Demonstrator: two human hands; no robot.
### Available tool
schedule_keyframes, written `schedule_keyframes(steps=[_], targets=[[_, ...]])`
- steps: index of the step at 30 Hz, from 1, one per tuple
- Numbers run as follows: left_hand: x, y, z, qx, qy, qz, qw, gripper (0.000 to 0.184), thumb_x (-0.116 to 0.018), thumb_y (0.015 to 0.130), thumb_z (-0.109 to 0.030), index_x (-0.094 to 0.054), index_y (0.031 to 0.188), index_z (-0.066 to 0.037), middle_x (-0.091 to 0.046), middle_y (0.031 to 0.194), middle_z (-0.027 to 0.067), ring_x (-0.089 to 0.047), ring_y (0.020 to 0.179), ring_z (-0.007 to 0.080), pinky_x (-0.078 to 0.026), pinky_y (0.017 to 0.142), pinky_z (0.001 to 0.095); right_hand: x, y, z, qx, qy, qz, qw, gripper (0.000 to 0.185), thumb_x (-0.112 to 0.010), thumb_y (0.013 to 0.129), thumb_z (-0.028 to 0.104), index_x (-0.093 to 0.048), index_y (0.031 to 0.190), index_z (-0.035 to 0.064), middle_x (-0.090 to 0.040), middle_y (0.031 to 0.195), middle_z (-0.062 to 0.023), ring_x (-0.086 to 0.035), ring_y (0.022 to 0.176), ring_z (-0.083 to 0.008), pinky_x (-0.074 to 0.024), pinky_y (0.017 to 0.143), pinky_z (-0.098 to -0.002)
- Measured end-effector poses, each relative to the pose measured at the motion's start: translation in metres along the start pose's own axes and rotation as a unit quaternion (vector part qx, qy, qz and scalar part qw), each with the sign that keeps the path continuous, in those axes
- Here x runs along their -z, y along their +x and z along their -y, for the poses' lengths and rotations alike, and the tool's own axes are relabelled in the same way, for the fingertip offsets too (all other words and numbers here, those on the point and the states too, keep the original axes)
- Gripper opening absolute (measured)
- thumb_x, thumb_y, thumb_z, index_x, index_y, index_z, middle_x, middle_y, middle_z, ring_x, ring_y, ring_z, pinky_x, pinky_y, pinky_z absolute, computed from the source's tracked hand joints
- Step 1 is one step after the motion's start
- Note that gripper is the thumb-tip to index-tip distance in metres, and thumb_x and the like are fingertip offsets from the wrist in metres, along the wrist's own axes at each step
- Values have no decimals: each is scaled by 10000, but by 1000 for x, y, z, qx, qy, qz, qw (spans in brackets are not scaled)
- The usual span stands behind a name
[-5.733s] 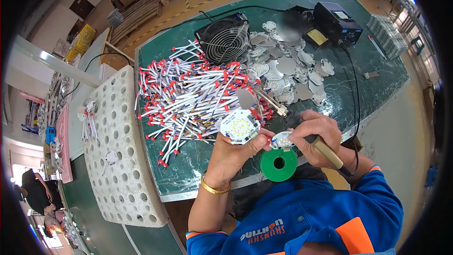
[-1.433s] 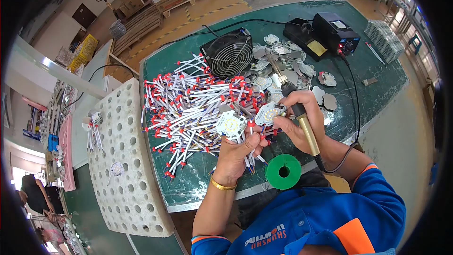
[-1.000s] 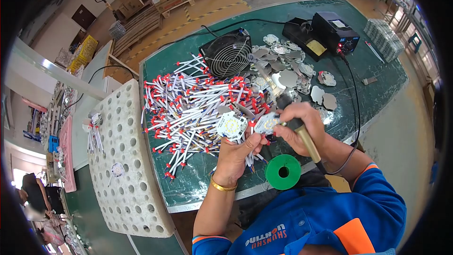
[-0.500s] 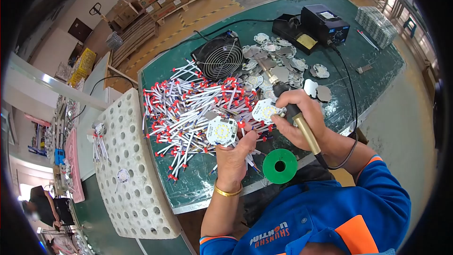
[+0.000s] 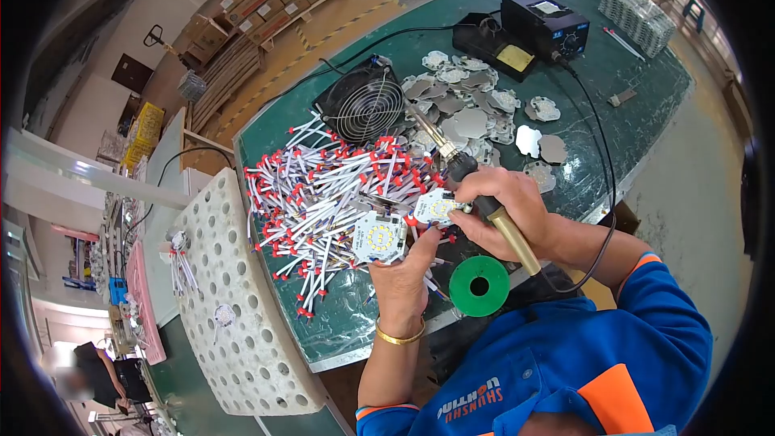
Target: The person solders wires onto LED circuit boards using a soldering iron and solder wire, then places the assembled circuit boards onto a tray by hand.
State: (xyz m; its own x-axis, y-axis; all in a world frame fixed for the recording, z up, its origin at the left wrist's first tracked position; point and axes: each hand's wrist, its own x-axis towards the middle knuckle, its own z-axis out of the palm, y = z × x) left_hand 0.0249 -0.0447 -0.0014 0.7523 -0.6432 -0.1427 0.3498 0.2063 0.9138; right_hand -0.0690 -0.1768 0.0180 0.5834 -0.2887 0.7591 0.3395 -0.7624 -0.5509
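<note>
My left hand is closed on a round white LED board, its face tilted up toward me. In my right hand is a soldering iron, whose metal tip points up and left, away from me. The thumb and fingertips of that hand also pinch a second LED board, close beside the first one. Beneath both boards spreads a heap of white wires with red parts. A green solder spool stands just below my right hand.
Loose LED boards lie piled beyond the iron, next to a black fan. Farther back are an iron stand and a soldering station. A white perforated block borders the table on the left. Another person is at far left.
My right hand, with the iron and its board, has shifted left, bringing that board nearer the one in my left hand. The view has turned slightly.
</note>
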Motion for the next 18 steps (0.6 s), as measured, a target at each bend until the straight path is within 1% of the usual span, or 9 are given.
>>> schedule_keyframes(steps=[2,6,9,12,14,18], targets=[[2,1,1,30,-47,2,998,292,-660,664,71,-567,927,-16,-595,832,37,-571,708,105,-462,615,221,-1,-2,-4,3,7,-7,1000,367,-645,655,-31,-440,949,44,-574,786,-102,-588,632,-267,-457,529,-321],[3,4,2,41,-34,2,999,307,-658,667,65,-569,949,-15,-599,848,43,-575,715,112,-468,622,227,-4,0,-6,-7,13,3,1000,364,-646,653,-31,-442,946,44,-574,783,-102,-588,631,-267,-458,530,-324],[4,6,6,21,-28,13,999,311,-650,671,65,-567,960,-13,-604,865,51,-581,725,117,-476,635,235,-7,1,-8,-11,16,-4,1000,360,-648,651,-31,-448,940,46,-569,781,-94,-582,627,-267,-450,520,-328],[2,7,5,16,-20,12,1000,324,-644,670,71,-561,972,-10,-606,879,60,-587,743,123,-479,656,240,-10,1,-9,3,18,-9,1000,356,-648,649,-33,-453,936,49,-564,783,-85,-576,630,-267,-444,517,-326],[3,7,4,40,-16,8,999,347,-638,668,79,-551,993,-6,-604,906,68,-589,772,130,-477,686,248,-9,1,-9,10,16,2,1000,355,-648,646,-35,-458,934,49,-562,808,-83,-574,652,-268,-444,530,-328],[3,5,0,40,-17,12,999,367,-631,667,85,-542,1011,-5,-601,925,71,-586,794,132,-474,703,253,-6,3,-9,32,4,15,999,354,-646,648,-35,-458,937,45,-560,830,-84,-572,664,-268,-445,543,-334]])
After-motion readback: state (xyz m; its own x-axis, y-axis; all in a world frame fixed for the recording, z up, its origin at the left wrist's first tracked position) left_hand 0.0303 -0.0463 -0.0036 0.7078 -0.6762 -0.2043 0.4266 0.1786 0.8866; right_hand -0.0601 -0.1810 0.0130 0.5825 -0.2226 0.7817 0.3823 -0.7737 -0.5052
